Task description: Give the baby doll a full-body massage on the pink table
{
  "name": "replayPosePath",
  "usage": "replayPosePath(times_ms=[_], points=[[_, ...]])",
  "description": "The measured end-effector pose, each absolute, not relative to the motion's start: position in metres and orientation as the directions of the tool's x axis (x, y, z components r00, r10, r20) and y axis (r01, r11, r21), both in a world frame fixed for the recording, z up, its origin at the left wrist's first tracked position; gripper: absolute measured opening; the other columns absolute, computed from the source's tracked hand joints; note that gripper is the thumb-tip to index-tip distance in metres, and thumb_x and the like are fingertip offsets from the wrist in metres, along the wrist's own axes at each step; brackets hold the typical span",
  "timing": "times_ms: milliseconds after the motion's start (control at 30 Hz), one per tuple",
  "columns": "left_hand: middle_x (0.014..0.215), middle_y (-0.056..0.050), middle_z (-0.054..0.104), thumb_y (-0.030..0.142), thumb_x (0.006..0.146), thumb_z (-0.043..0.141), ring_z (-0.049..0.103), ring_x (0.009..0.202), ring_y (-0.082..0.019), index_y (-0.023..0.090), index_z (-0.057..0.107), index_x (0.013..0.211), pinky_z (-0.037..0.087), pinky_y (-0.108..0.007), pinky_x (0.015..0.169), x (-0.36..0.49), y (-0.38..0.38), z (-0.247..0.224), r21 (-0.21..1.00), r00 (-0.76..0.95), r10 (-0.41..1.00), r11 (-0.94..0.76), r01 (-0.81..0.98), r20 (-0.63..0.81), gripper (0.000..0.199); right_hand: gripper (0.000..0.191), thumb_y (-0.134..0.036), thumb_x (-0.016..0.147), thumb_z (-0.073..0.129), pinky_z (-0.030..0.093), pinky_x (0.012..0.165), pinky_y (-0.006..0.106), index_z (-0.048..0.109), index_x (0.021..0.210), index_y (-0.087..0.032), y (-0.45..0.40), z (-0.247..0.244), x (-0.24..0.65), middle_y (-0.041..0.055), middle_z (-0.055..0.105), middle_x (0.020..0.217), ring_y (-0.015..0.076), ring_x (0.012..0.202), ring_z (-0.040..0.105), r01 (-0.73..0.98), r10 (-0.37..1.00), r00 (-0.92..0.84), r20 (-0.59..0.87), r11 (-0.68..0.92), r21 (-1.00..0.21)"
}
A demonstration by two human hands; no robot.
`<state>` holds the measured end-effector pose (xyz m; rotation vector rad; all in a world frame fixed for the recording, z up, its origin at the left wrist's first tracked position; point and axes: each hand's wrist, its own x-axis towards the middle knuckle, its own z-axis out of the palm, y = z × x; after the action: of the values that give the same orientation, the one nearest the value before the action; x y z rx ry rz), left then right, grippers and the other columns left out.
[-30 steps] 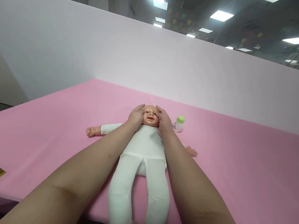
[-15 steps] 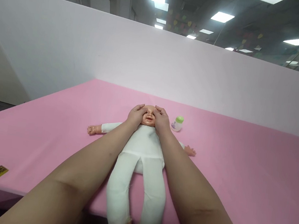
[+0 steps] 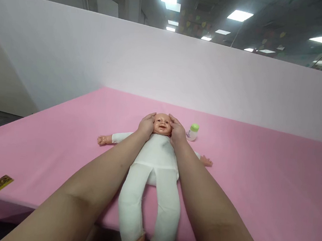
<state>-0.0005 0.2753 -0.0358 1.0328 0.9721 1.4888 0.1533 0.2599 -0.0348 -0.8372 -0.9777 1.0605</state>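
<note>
Both hands cupping doll's head
Doll (image 3: 155, 163) lies face up on pink table (image 3: 259, 179); left hand (image 3: 146, 126) and right hand (image 3: 177, 132) curved flat against its cheeks; bottle (image 3: 192, 132) just beside right hand

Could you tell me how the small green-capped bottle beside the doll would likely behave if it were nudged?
The bottle looks small and probably light, so it should slide easily. It seems tilted or lying over on the pink mat, so it may roll.
</note>
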Motion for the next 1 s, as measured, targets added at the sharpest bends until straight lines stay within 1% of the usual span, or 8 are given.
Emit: replayPosePath(times_ms=[167, 400, 467, 567, 667, 733, 900, 1000], points=[[0.136, -0.010, 0.072, 0.042, 0.087, 0.075, 0.067, 0.127, -0.030, 0.023, 0.069, 0.136, 0.052, -0.045, 0.115, 0.002, 0.271, -0.035, 0.954, -0.093, 0.984, -0.172, -0.247, 0.154, 0.053, 0.055, -0.032, 0.075, 0.084, 0.055, 0.111, 0.049, 0.074, 0.129, -0.025, 0.250, -0.027, 0.151, 0.0049, 0.073, 0.133, 0.0286, 0.130, 0.064, -0.318, 0.963, 0.131, 0.235, 0.266, -0.910], [0.132, -0.010, 0.072, 0.038, 0.080, 0.085, 0.068, 0.123, -0.031, 0.023, 0.068, 0.134, 0.052, -0.045, 0.112, 0.004, 0.268, -0.033, 0.959, -0.090, 0.983, -0.176, -0.221, 0.160, 0.059, 0.062, -0.039, 0.071, 0.091, 0.058, 0.105, 0.047, 0.072, 0.128, -0.023, 0.248, -0.024, 0.149, 0.0068, 0.072, 0.128, 0.0263, 0.115, 0.071, -0.244, 0.952, 0.183, 0.247, 0.287, -0.926], [0.131, -0.010, 0.073, 0.038, 0.080, 0.084, 0.067, 0.124, -0.032, 0.022, 0.069, 0.132, 0.052, -0.046, 0.113, 0.004, 0.269, -0.032, 0.959, -0.087, 0.984, -0.173, -0.223, 0.157, 0.056, 0.060, -0.041, 0.073, 0.090, 0.059, 0.104, 0.047, 0.072, 0.127, -0.023, 0.251, -0.026, 0.149, 0.0067, 0.073, 0.126, 0.0257, 0.112, 0.072, -0.231, 0.952, 0.189, 0.240, 0.281, -0.932], [0.132, -0.010, 0.073, 0.039, 0.083, 0.081, 0.066, 0.126, -0.031, 0.023, 0.070, 0.130, 0.051, -0.045, 0.115, 0.004, 0.272, -0.033, 0.957, -0.080, 0.985, -0.169, -0.234, 0.154, 0.051, 0.051, -0.042, 0.078, 0.085, 0.058, 0.106, 0.047, 0.074, 0.123, -0.023, 0.257, -0.028, 0.151, 0.0064, 0.075, 0.125, 0.0263, 0.115, 0.071, -0.245, 0.957, 0.196, 0.214, 0.259, -0.934], [0.135, -0.010, 0.073, 0.040, 0.085, 0.078, 0.066, 0.128, -0.030, 0.023, 0.071, 0.131, 0.050, -0.044, 0.116, 0.002, 0.275, -0.035, 0.953, -0.067, 0.986, -0.165, -0.254, 0.153, 0.049, 0.041, -0.038, 0.082, 0.081, 0.058, 0.109, 0.048, 0.077, 0.120, -0.025, 0.260, -0.030, 0.154, 0.0057, 0.076, 0.127, 0.0283, 0.122, 0.069, -0.269, 0.957, 0.210, 0.200, 0.253, -0.929], [0.137, -0.010, 0.072, 0.039, 0.086, 0.075, 0.066, 0.128, -0.029, 0.023, 0.072, 0.131, 0.050, -0.044, 0.116, 0.001, 0.278, -0.037, 0.949, -0.057, 0.987, -0.160, -0.273, 0.150, 0.048, 0.039, -0.033, 0.082, 0.079, 0.057, 0.110, 0.049, 0.078, 0.120, -0.026, 0.261, -0.031, 0.156, 0.0055, 0.076, 0.129, 0.0293, 0.126, 0.068, -0.291, 0.959, 0.205, 0.194, 0.249, -0.924], [0.141, -0.011, 0.070, 0.035, 0.087, 0.072, 0.068, 0.126, -0.029, 0.022, 0.071, 0.133, 0.054, -0.045, 0.112, -0.002, 0.282, -0.042, 0.937, -0.053, 0.990, -0.142, -0.319, 0.132, 0.048, 0.049, -0.024, 0.081, 0.073, 0.054, 0.115, 0.047, 0.075, 0.129, -0.025, 0.262, -0.033, 0.158, 0.0050, 0.070, 0.143, 0.0274, 0.129, 0.067, -0.410, 0.982, 0.143, 0.125, 0.174, -0.895], [0.138, -0.012, 0.070, 0.037, 0.084, 0.075, 0.068, 0.125, -0.030, 0.022, 0.072, 0.131, 0.054, -0.046, 0.111, -0.002, 0.281, -0.042, 0.932, -0.051, 0.990, -0.139, -0.334, 0.130, 0.049, 0.052, -0.021, 0.080, 0.073, 0.053, 0.115, 0.045, 0.074, 0.131, -0.024, 0.262, -0.033, 0.157, 0.0052, 0.069, 0.145, 0.0265, 0.130, 0.067, -0.431, 0.985, 0.132, 0.113, 0.160, -0.888]])
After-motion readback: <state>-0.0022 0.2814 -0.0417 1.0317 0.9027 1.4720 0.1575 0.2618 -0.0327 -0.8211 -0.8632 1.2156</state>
